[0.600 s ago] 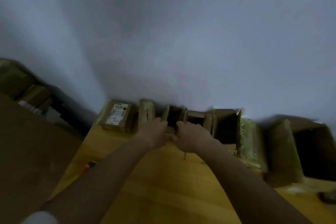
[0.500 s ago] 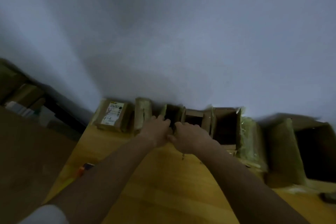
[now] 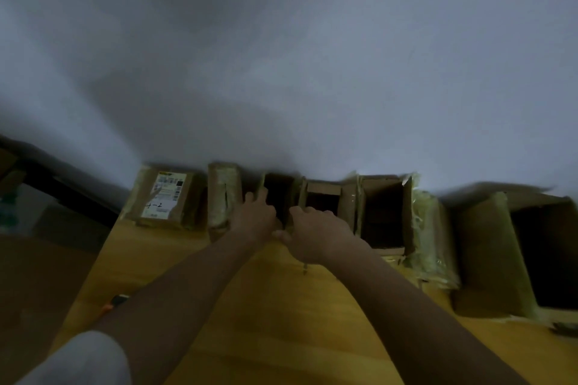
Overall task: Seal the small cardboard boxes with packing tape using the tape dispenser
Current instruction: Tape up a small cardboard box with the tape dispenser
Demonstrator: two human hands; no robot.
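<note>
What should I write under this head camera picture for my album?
Both hands, left hand and right hand, hold a small open box by the wall.

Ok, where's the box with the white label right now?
In the head view the labelled box sits far left in the row against the wall, beside a narrow taped box.

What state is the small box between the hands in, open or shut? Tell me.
Open. The small cardboard box shows a dark hollow interior, its flaps spread apart, with the left hand and right hand on its flaps.
</note>
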